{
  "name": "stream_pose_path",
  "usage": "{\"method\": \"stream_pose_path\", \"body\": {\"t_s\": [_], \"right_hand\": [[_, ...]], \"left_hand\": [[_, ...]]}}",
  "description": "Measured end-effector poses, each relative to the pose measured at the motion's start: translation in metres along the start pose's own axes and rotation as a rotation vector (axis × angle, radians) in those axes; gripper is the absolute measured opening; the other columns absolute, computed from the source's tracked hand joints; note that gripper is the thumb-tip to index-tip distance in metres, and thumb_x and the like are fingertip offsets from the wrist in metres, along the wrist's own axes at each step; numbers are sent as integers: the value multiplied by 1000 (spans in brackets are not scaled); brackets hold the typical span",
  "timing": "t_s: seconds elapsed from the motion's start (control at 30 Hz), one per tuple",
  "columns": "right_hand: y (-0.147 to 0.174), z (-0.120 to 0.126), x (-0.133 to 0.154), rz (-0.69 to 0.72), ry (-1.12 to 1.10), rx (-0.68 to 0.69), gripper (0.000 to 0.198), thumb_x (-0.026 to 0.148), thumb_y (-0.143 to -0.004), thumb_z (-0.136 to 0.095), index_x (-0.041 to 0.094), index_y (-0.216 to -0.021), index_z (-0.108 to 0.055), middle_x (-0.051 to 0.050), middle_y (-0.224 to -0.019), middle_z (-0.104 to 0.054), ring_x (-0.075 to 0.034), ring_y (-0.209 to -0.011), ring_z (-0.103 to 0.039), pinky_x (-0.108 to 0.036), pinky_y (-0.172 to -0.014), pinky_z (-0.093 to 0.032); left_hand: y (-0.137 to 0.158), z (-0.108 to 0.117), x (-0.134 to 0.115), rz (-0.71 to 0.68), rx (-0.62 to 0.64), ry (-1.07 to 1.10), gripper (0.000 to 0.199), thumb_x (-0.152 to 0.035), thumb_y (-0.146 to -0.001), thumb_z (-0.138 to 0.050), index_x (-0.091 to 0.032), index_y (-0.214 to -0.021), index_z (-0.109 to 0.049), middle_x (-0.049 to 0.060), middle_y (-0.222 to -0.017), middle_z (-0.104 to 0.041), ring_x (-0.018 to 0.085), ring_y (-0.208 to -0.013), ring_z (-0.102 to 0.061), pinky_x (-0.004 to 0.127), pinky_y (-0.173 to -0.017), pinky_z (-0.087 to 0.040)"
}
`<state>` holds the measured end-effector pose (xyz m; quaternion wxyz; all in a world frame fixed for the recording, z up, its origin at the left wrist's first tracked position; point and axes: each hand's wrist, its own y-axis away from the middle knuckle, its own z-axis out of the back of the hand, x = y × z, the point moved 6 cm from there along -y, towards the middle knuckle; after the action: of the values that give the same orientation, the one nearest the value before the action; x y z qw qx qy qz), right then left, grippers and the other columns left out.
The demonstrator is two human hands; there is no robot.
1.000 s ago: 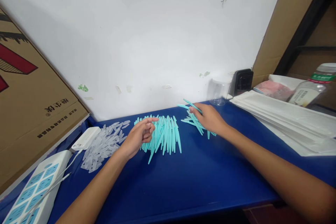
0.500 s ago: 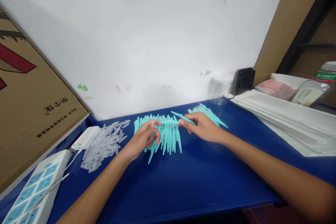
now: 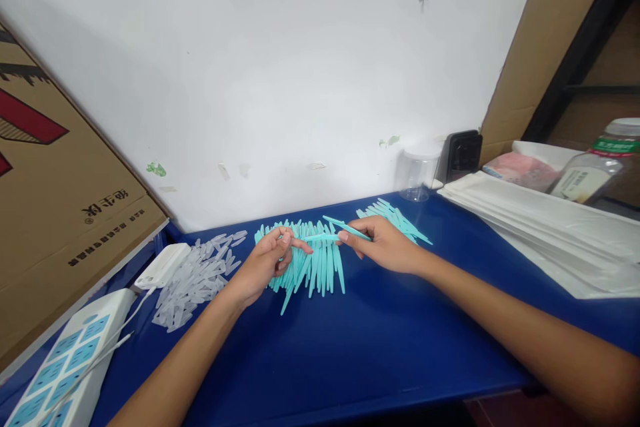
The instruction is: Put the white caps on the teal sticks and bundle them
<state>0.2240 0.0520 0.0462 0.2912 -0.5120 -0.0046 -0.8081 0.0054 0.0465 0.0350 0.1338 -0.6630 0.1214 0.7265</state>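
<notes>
My right hand point(image 3: 383, 240) pinches slim teal sticks shaped like eyebrow razors; one eyebrow razor point(image 3: 333, 221) slants up to the left from its fingers. Another razor point(image 3: 320, 237) runs level from the right fingertips to my left hand point(image 3: 273, 257). The left thumb and curled fingers are closed near its tip, with the index finger stretched out beneath; what they hold is hidden. Under and behind both hands lies a dense row of teal razors point(image 3: 325, 270). To the left is a heap of translucent caps point(image 3: 197, 280), and a smaller razor pile point(image 3: 395, 217) lies behind my right hand.
A white power strip point(image 3: 75, 353) and a white charger box point(image 3: 163, 265) with cables lie at left, beside a cardboard box point(image 3: 65, 200). A clear jar point(image 3: 419, 173), a black object point(image 3: 463, 155), white plastic sheets point(image 3: 545, 227) and a bottle point(image 3: 595, 167) stand or lie at right.
My left index finger has stretched out and dropped below the level razor, and the left thumb has shifted slightly. The right hand has barely moved and keeps its razors.
</notes>
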Motion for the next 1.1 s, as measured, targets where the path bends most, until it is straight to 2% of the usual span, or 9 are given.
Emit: {"method": "stream_pose_path", "body": {"t_s": [0.17, 0.37, 0.5, 0.6, 0.73, 0.8, 0.9, 1.0, 1.1], "right_hand": [[1, -4, 1, -9, -3, 45, 49, 53, -97, -55, 18, -64, -59, 3, -56, -54, -10, -51, -43, -25, -53, -33], [3, -11, -1, -3, 12, 98, 47, 50, -100, -53, 18, -66, -62, 2, -59, -58, -11, -53, -48, -25, -58, -39], [3, -13, -1, 1, 20, 96, 47, 49, -100, -53, 18, -65, -60, 2, -60, -59, -12, -57, -51, -26, -62, -41], [3, -14, -1, -4, 25, 80, 47, 48, -101, -50, 18, -65, -58, 2, -61, -58, -12, -56, -50, -26, -60, -40], [3, -14, -1, -2, 26, 63, 48, 47, -101, -49, 18, -64, -56, 3, -60, -56, -11, -54, -48, -25, -58, -38], [3, -14, 0, 1, 20, 60, 47, 47, -101, -51, 18, -65, -56, 3, -60, -56, -11, -55, -49, -25, -58, -38], [3, -13, 0, -2, 18, 43, 47, 48, -101, -51, 18, -64, -55, 3, -60, -55, -11, -55, -49, -24, -57, -37], [3, -12, -2, -14, 26, 25, 48, 49, -101, -49, 18, -66, -55, 3, -60, -54, -11, -55, -48, -25, -56, -36], [3, -10, -3, -8, 32, 4, 49, 52, -101, -50, 18, -65, -54, 3, -59, -53, -11, -55, -47, -25, -57, -35]], "left_hand": [[-1, 4, 4, -7, -72, -27, 36, -53, -99, -52, -19, -111, -56, -5, -63, -52, 8, -47, -14, 23, -43, -13], [-2, 3, 8, -32, -119, 15, 36, -56, -99, -49, -22, -88, -46, -6, -57, -51, 7, -45, -11, 22, -42, -12], [-2, 3, 10, -41, -123, 24, 37, -57, -99, -47, -23, -86, -41, -8, -51, -50, 8, -44, -9, 22, -43, -11], [-2, 2, 9, -48, -119, 27, 38, -58, -99, -48, -23, -86, -40, -6, -54, -55, 7, -44, -10, 22, -43, -12], [-1, -3, 8, -52, -122, 45, 38, -58, -99, -49, -24, -86, -38, -8, -51, -53, 8, -44, -12, 22, -43, -13], [0, -7, 8, -60, -108, 53, 36, -56, -100, -47, -24, -86, -37, -5, -57, -60, 7, -44, -10, 22, -43, -12], [1, -12, 5, -74, -89, 62, 36, -56, -101, -46, -24, -87, -36, 4, -83, -74, 6, -44, -8, 23, -43, -10], [2, -14, 3, -79, -78, 68, 37, -57, -100, -46, -23, -88, -36, 8, -96, -76, 5, -44, -9, 23, -43, -9], [1, -13, 5, -57, -71, 25, 35, -58, -99, -47, -23, -95, -45, -2, -66, -66, 7, -44, -11, 23, -42, -10]]}}
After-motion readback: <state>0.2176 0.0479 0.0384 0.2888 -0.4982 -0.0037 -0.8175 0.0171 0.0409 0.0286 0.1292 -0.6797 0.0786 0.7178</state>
